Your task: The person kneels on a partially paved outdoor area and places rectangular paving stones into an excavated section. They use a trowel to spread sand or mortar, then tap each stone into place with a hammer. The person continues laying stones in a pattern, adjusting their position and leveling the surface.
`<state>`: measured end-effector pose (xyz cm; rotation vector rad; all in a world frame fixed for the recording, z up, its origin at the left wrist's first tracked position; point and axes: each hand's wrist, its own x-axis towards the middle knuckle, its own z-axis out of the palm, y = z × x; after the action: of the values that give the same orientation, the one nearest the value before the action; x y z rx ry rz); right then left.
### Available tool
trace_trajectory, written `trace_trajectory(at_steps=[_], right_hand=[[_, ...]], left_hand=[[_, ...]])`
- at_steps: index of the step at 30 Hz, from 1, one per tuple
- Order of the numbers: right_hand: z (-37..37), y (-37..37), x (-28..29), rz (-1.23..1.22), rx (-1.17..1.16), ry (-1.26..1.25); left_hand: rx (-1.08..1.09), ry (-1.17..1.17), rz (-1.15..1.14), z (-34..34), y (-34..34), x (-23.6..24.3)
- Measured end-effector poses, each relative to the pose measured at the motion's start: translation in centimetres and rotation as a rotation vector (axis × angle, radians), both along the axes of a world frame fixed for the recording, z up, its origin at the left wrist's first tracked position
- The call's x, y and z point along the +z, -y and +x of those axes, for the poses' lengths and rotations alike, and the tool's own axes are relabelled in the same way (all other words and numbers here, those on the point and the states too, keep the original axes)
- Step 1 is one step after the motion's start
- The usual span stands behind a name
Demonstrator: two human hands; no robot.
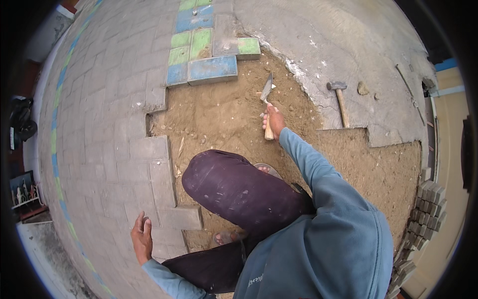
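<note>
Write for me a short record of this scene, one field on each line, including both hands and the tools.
Right hand: closed around the handle of a trowel
Left hand: fingers partly bent, no object visible in it, over grey paving blocks
Ground: bare sandy soil between the grey paving blocks and a concrete slab
Other tool: hammer, lying on the slab
Painted blocks: blue and green, beyond the soil
Stacked blocks: at the right side

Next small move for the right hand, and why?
Probably draw the trowel across the sand to smooth it: the right hand already grips the handle, and the exposed sand looks uneven beside the laid pavers.
</note>
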<state>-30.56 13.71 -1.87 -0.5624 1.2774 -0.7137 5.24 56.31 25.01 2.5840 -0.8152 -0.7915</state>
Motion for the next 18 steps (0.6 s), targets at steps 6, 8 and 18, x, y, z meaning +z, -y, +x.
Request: trace_trajectory(at_steps=[6, 8, 18], right_hand=[[-4.9, -5.9, 0.8, -0.362, 0.071, -0.622], [-6.3, -1.8, -1.2, -0.643, 0.308, -0.916], [12.8, -0.1, 0.9, -0.764, 1.053, -0.476]], left_hand=[[0.043, -0.024, 0.062, 0.1, -0.3, -0.7], [-0.022, -0.044, 0.057, 0.4, 0.3, -1.4], [0.075, -0.022, -0.042, 0.5, 0.1, 1.2]])
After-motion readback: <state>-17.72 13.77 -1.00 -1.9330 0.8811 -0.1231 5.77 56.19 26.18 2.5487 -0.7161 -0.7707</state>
